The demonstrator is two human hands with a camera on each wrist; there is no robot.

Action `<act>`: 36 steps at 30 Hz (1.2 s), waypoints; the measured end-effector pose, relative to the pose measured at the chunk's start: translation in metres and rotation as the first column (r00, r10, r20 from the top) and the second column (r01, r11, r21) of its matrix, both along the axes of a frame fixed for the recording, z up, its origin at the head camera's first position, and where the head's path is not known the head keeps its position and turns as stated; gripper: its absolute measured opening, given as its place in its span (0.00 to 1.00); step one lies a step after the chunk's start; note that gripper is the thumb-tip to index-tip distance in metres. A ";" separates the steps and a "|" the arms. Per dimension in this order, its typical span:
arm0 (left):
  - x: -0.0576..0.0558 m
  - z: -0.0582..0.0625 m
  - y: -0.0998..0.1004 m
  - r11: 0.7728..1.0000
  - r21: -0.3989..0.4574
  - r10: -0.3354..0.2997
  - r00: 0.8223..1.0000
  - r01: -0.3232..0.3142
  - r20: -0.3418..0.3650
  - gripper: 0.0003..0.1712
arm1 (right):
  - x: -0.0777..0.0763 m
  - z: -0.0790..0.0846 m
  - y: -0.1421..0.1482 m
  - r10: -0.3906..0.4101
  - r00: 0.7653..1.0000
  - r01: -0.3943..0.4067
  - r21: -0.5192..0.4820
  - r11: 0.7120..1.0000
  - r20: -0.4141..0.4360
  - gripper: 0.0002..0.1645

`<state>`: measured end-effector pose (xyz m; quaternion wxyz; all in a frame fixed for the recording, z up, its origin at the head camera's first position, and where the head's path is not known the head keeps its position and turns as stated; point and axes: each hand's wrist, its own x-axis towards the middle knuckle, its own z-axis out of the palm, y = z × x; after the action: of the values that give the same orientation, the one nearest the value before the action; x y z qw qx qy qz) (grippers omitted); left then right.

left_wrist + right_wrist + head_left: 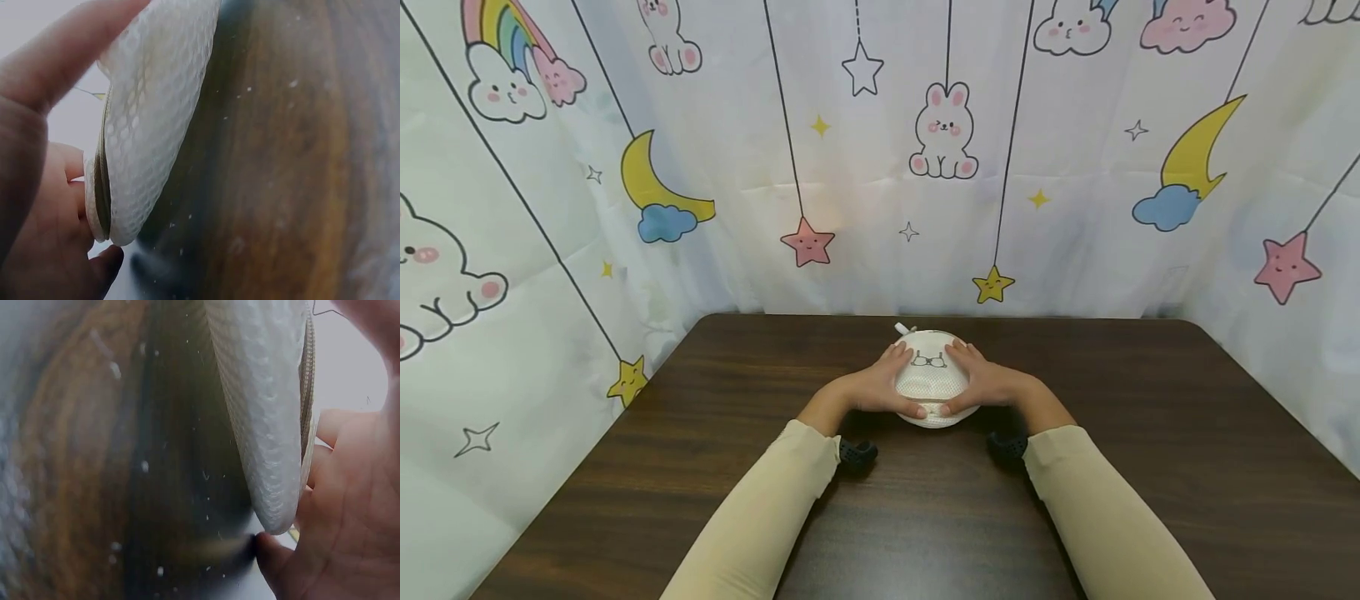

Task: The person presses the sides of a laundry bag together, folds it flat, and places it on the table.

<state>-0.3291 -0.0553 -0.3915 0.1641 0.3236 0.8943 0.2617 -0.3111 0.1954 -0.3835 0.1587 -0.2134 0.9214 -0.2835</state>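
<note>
A round white mesh wash bag (933,382) with a zipper and a small dark line drawing on top sits toward the far side of the table. My left hand (882,383) grips its left side, thumb at the near edge and fingers over the top. Mirroring it, my right hand (987,383) holds the right side the same way. A white tab (902,328) sticks out at the bag's far left edge. In the left wrist view, the honeycomb mesh of the bag (156,119) and its zipper (102,169) stand close to the palm. The right wrist view shows the bag (265,425) edge-on.
The dark wooden table (1150,400) has rounded far corners. Behind it hangs a white curtain (880,158) printed with moons, stars, clouds and rabbits. A dark band (857,454) sits at the left wrist, another (1006,447) at the right.
</note>
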 end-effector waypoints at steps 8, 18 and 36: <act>0.002 -0.004 0.007 0.996 -0.083 0.015 0.993 -0.025 -0.117 0.64 | 0.002 -0.001 -0.008 0.003 0.998 0.000 0.050 0.999 -0.063 0.72; 0.018 0.004 0.021 0.971 -0.225 0.019 0.961 -0.084 -0.277 0.57 | 0.008 0.005 -0.020 -0.010 0.989 0.032 0.151 0.988 -0.145 0.63; 0.022 0.002 0.032 0.944 -0.290 0.071 0.953 -0.159 -0.293 0.41 | 0.011 0.010 -0.024 0.015 0.987 0.027 0.259 0.966 -0.157 0.49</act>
<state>-0.3069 -0.0234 -0.3898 0.0698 0.2740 0.9560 0.0789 -0.2999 0.1712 -0.3733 0.1112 -0.2098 0.9609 -0.1428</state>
